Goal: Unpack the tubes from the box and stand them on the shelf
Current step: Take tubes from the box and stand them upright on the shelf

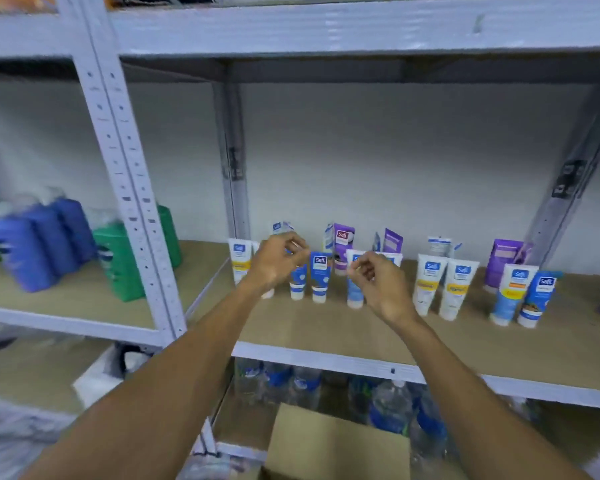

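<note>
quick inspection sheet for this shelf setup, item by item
surface: tan board shelf on grey metal rack
job's things: white and blue plastic tubes stand cap-down in a row; brown cardboard box below
clutter: purple cartons behind the tubes
grippers: left hand and right hand hover by the tubes, fingers curled; grip unclear
cables: nothing seen
surroundings: blue and green pouches in the neighbouring bay; clear water bottles underneath

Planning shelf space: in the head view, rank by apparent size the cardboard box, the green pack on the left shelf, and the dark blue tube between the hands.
1. cardboard box: largest, but nearest the camera and cut off, so unsure.
2. green pack.
3. dark blue tube: smallest.
</note>
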